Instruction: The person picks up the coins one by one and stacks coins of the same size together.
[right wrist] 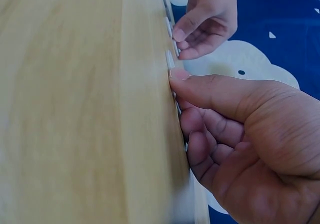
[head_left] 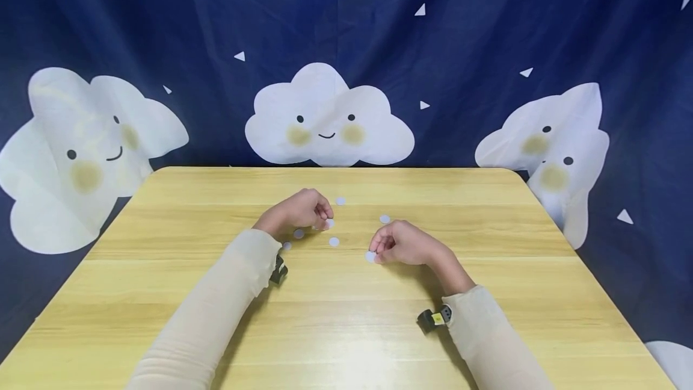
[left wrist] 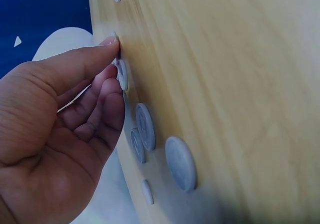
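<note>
Several small white round discs lie flat on the wooden table (head_left: 346, 306); in the left wrist view some show a raised rim or faint marking. My left hand (head_left: 303, 209) reaches in from the left and pinches one white disc (head_left: 330, 222) at its fingertips, down at the tabletop. Right of it and nearer to me, my right hand (head_left: 406, 242) has thumb and fingers at another white disc (head_left: 370, 256), holding its edge. In the right wrist view, this disc (right wrist: 170, 59) sticks out past the thumb tip. Finger undersides are partly hidden.
Between the hands lies a loose disc (head_left: 334, 241). Farther back are two more, a left disc (head_left: 340, 201) and a right disc (head_left: 384, 219). Others lie by the left wrist, including one disc (head_left: 299, 234). A dark blue cloud-patterned curtain (head_left: 206, 29) hangs behind the table.
</note>
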Tool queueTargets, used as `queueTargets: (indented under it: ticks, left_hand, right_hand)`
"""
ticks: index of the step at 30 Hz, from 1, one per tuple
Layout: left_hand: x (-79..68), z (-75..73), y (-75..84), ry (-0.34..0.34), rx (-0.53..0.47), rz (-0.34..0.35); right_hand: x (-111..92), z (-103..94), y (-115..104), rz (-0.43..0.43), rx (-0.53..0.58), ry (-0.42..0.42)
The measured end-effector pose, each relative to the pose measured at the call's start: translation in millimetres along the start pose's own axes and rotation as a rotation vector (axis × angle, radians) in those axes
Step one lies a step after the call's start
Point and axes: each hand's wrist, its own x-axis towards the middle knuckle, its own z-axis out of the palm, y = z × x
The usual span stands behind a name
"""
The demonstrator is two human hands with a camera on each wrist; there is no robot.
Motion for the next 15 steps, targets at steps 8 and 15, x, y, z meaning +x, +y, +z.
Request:
queueTargets:
  ticks: [8,15]
  left_hand:
    - [1.3,1.1,2.4,-0.026,0.009,-0.036]
    - [2.1,4.2,4.5,-0.03,-0.036,-0.08]
  right_hand:
    - [-0.1,-0.4,0.0,0.005,-0.005,-0.001]
    - [-0.1,0.0,0.8,0.004,0.0,-0.001]
